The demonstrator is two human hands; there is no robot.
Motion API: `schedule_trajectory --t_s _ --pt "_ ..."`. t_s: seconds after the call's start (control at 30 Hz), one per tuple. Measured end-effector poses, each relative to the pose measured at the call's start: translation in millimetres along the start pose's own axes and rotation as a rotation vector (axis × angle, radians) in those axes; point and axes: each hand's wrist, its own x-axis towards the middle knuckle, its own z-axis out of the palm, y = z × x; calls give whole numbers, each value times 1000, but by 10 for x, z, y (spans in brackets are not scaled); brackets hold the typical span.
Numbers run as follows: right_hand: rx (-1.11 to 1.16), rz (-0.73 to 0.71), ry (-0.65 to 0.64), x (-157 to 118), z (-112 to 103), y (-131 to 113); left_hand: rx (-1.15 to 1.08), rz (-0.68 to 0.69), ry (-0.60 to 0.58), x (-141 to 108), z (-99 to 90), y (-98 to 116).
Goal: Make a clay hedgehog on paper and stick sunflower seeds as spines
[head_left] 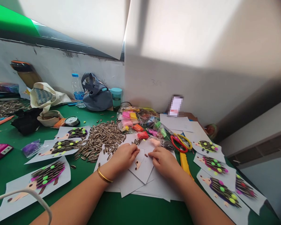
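Seven hedgehog collages (pixel 48 175) are displayed around a white drawing sheet (pixel 144 174), three to its left and four to its right, all apparently complete or nearly so. On the sheet, framed between two hands, only a peach-coloured face (pixel 137 165) and a faint outline (pixel 143 149) can be made out; the sunflower-seed spines (pixel 221 187) and bright balls (pixel 45 178) borne by the others are, it would seem, not yet in place. The fingers of the left hand (pixel 124 157) are bunched narrowly at the sheet's left edge; whether anything is gripped cannot be told. The right hand (pixel 166 162) is loosely curled, its fingertips set just beside a small brown piece (pixel 146 155); contact cannot be confirmed. Loose sunflower seeds (pixel 107 134) are heaped beyond the sheet, to its left.
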Motion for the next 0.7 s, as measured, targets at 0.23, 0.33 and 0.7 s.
schedule_trajectory --t_s 0.23,0.33,0.7 --pt "-2 8 -10 -7 -22 -20 10 58 89 -14 -1 9" --pt "-9 16 -18 -10 -48 -25 -3 106 122 -23 21 22" --pt "-50 11 -73 -42 -140 -75 -19 211 8 -54 99 111"
